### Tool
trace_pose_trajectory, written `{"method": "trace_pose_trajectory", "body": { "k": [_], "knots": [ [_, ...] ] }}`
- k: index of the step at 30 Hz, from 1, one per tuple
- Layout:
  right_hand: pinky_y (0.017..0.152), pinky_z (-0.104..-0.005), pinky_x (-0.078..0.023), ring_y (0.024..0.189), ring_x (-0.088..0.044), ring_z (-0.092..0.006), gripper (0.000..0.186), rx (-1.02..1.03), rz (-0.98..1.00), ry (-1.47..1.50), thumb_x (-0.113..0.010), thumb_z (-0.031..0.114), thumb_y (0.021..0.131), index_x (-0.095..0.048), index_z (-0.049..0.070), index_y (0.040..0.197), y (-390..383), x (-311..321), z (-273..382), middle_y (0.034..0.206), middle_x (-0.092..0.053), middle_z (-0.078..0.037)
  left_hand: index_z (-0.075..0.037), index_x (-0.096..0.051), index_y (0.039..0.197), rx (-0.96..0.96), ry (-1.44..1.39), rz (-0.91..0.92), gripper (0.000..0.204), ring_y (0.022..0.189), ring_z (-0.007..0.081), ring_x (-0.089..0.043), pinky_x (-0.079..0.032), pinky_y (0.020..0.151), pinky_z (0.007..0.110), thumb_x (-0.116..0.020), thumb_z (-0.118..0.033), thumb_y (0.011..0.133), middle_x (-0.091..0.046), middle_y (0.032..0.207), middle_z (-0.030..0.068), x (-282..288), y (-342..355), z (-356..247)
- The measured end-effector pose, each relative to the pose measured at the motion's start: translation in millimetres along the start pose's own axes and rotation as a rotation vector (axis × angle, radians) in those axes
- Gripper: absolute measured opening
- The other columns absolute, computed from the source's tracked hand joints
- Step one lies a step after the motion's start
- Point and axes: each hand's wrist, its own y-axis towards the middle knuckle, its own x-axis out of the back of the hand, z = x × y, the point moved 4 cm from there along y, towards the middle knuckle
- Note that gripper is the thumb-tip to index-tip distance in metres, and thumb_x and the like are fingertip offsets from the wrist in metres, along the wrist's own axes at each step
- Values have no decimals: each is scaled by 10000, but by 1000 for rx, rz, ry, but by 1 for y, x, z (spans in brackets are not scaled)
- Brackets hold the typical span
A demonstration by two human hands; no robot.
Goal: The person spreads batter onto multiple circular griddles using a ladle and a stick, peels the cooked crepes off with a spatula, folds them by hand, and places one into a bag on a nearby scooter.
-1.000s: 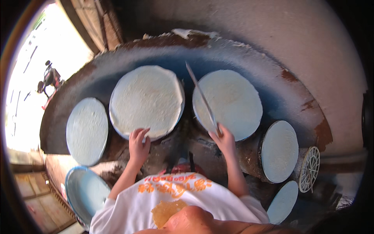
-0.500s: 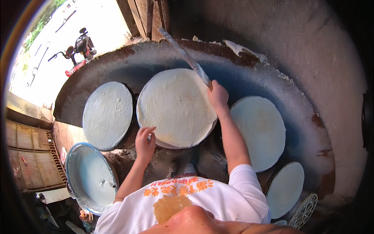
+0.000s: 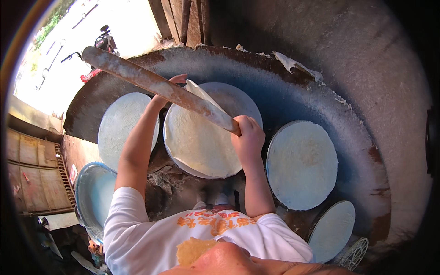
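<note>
One stick [image 3: 158, 87] lies diagonally above the middle griddle [image 3: 245, 98]. Its long axis runs from the right hand [image 3: 247, 137], at the near-right end, to a free end pointing far-left, beyond the griddle rim. The right hand is closed around the near-right end. The left hand [image 3: 178, 79] is at the far-left rim, fingers extended; the stick covers part of it, so whether it grips the sheet [image 3: 197, 137] cannot be told.

Compared with half a second ago: the stick has swung leftward, from a steeper line to a flatter one. The left hand has moved from the near-left rim to the far-left rim. The sheet, previously flat across the griddle, now has its far-right edge raised, exposing griddle surface.
</note>
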Motion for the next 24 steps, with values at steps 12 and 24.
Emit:
{"method": "trace_pose_trajectory", "body": {
  "k": [12,24],
  "knots": [
    [652,-448,-505,764,-610,-356,91,-97,196,-193,-600,76,794,-513,58,816,49,-12,-52,788,-590,-138,-98,-558,1257,-287,541,-438,525,1128,300,-477,-347,999,403,-673,-145,747,-544,1174,126,-18,-76,-38],
    [806,-432,-516,918,-639,-352,278,-149,378,-240,-587,126,725,-663,60,984,153,-100,-21,949,-669,-181,-72,-535,1209,-293,772,-442,663,1023,334,-496,-372,943,485,-703,-120,570,-524,1062,137,-150,-254,-50]
  ]
}}
